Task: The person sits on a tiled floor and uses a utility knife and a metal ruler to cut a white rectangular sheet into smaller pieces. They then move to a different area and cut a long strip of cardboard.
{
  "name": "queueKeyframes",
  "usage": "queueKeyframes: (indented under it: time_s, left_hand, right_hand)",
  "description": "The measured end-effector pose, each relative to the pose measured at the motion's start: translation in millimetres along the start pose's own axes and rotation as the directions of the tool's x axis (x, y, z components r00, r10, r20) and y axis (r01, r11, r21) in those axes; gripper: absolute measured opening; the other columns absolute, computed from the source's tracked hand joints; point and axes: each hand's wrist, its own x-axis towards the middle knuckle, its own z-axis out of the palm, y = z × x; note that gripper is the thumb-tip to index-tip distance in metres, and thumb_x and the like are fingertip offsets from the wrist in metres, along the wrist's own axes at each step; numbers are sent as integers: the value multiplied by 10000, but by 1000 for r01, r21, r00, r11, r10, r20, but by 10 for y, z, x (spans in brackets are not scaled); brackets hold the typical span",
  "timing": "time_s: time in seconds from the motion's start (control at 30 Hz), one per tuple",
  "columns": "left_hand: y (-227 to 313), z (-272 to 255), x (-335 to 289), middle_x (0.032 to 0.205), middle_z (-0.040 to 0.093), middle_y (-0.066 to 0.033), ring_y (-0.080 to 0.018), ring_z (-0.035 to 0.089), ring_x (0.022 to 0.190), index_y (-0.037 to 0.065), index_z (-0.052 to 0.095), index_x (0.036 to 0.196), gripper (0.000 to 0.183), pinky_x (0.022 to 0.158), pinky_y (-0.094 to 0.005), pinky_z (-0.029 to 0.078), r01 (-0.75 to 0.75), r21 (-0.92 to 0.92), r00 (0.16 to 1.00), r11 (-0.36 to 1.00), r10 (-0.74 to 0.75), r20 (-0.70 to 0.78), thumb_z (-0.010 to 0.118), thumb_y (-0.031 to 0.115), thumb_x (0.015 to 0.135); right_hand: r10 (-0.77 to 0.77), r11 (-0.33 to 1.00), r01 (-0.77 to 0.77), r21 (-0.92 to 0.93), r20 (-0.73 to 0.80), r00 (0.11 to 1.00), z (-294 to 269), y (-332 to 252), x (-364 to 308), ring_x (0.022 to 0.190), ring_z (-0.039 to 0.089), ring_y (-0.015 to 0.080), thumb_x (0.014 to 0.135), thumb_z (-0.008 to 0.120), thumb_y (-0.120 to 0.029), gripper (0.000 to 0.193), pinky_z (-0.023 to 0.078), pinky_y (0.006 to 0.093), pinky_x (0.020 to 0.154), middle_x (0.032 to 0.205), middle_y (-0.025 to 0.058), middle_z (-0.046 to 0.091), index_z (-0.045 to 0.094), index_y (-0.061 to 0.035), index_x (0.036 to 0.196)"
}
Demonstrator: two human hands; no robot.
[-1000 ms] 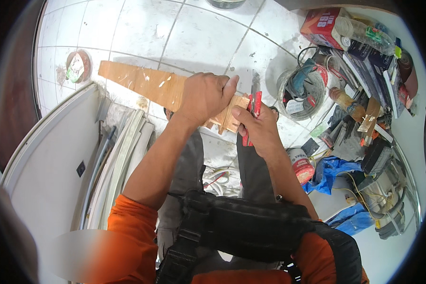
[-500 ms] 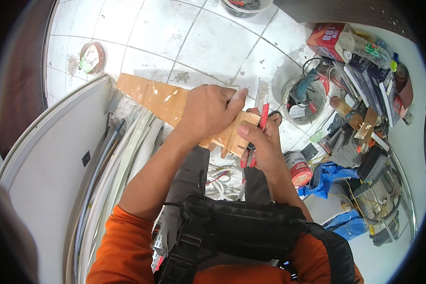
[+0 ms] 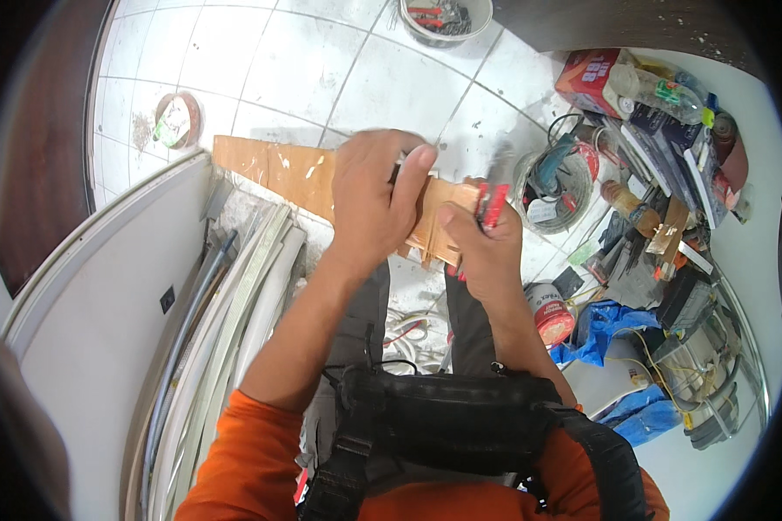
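Observation:
A light-brown wooden board (image 3: 274, 167), spotted with white paint, reaches from the left to below my two hands. My left hand (image 3: 374, 187) is closed over its middle, thumb raised along the fingers. A small dark bit shows between thumb and forefinger; I cannot make out what it is. My right hand (image 3: 487, 247) is at the board's right end, thumb pressed on the wood. The same hand grips a red-handled tool (image 3: 493, 207) with a grey metal part pointing away, blurred by motion. My right fingers are mostly hidden under the board.
White panels and trim strips (image 3: 252, 278) lean at the left. A clear bucket (image 3: 552, 187) with a teal power tool stands right, beside piled bottles and boxes (image 3: 669, 95). Another bucket (image 3: 447, 22) with tools is at the far side. Loose cables (image 3: 408, 334) lie below.
My left hand has lifted a little and its thumb stands more apart. The red-handled tool has tilted and shifted slightly right. The whole view has moved a little.

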Motion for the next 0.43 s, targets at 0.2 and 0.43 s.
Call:
queueKeyframes:
  time_s: [0.2, 0.43]
  left_hand:
    - [676, -705, -421, 1492, 507, -260, -448, 422, 1432, -50, 482, 1454, 685, 1201, -522, 298, -132, -54, 978, 990, 139, 153, 728, 265, 897]
    - [604, -1234, -580, 1533, 489, -228, -445, 488, 1396, 54, 454, 1520, 886, 1192, -541, 335, -58, 64, 961, 996, 39, 274, 862, 274, 765]
  right_hand:
    - [-17, 985, -28, 170, 259, 966, 173, -524, -251, 618, 572, 30, 912, 757, -127, 148, 450, 232, 537, 702, -19, 641, 665, -16, 877]
    - [42, 989, -90, 117, 356, 933, 638, -819, -439, 715, 569, 48, 923, 789, -273, 331, 559, 252, 645, 836, -18, 640, 645, -18, 1077]
